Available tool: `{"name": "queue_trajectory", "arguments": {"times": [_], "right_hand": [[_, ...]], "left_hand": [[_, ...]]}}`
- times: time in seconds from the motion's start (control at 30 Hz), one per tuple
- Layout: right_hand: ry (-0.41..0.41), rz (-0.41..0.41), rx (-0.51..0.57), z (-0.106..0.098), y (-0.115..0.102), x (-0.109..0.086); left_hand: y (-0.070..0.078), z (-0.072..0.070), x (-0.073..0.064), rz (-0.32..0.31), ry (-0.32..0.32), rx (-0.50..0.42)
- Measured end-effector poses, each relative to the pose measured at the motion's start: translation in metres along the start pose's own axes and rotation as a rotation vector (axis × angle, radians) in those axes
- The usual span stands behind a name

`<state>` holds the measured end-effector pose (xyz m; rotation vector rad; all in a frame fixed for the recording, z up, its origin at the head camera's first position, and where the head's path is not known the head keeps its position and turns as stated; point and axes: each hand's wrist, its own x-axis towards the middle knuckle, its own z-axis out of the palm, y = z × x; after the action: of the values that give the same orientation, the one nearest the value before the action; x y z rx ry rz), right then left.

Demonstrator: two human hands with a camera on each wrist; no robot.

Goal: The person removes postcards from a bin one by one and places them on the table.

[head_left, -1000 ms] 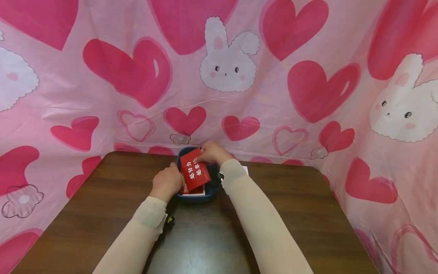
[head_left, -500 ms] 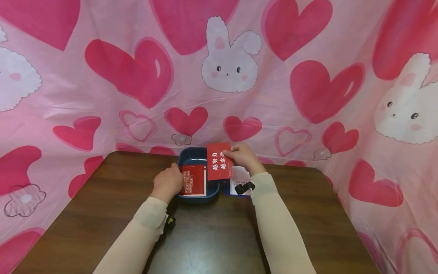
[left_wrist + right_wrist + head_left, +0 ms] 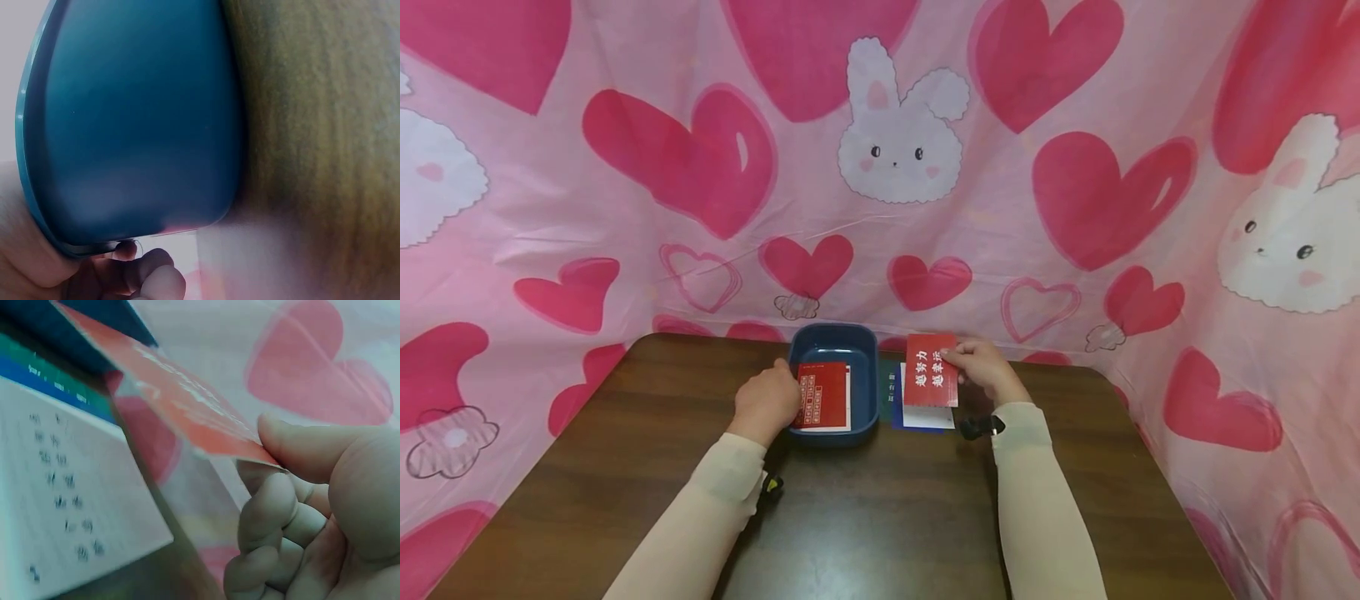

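Note:
My left hand [image 3: 767, 402] grips the left rim of a dark blue plastic tub [image 3: 870, 392]. In the left wrist view curled fingers [image 3: 164, 281] show by the wall of the tub [image 3: 144, 125]. Inside the tub lies a red card [image 3: 833, 396] with white edges beneath it. Between thumb and fingers, my right hand [image 3: 988, 368] pinches a red card with white Chinese characters [image 3: 929, 379]. This card [image 3: 181, 409] hangs tilted above a white printed card [image 3: 927, 417], which rests on blue and green ones right of the tub.
A dark brown wooden table [image 3: 842, 517] carries everything. Pink cloth [image 3: 715, 275] with hearts and rabbits hangs behind and at both sides, close to the table's back edge. The green card [image 3: 889, 408] lies close to the tub's right wall.
My right hand has lifted the red card out of the tub and carried it right, over the cards lying beside it. My left hand has stayed on the tub's rim.

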<state>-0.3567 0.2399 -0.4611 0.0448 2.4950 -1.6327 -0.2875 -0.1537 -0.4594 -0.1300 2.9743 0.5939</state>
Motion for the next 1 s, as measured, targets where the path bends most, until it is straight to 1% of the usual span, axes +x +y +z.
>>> {"name": "queue_trajectory", "arguments": {"times": [0.1, 0.2, 0.3, 0.5, 0.6, 0.73, 0.8, 1.0], "right_hand": [[-0.025, 0.043, -0.030, -0.006, 0.009, -0.003], [-0.043, 0.102, -0.035, -0.011, 0.018, -0.004], [-0.054, 0.121, -0.041, -0.013, 0.026, -0.002], [-0.072, 0.101, -0.073, -0.015, 0.034, -0.001], [-0.081, 0.082, -0.097, -0.013, 0.035, 0.000], [-0.075, 0.079, -0.160, -0.010, 0.034, 0.001], [-0.060, 0.092, -0.201, -0.008, 0.033, 0.001], [-0.029, 0.113, -0.366, -0.002, 0.029, 0.003]], "left_hand": [[0.000, 0.000, 0.000, -0.004, -0.006, -0.005], [0.001, -0.001, 0.000, 0.001, -0.008, -0.007], [0.001, -0.001, 0.001, 0.008, -0.007, -0.004], [0.001, 0.000, 0.002, -0.001, -0.005, -0.006], [0.002, 0.000, 0.002, 0.000, 0.007, 0.009], [0.004, 0.001, 0.003, 0.003, 0.022, 0.030], [0.004, 0.001, 0.002, 0.001, 0.020, 0.029], [0.004, -0.001, 0.002, -0.002, 0.009, 0.023]]}}
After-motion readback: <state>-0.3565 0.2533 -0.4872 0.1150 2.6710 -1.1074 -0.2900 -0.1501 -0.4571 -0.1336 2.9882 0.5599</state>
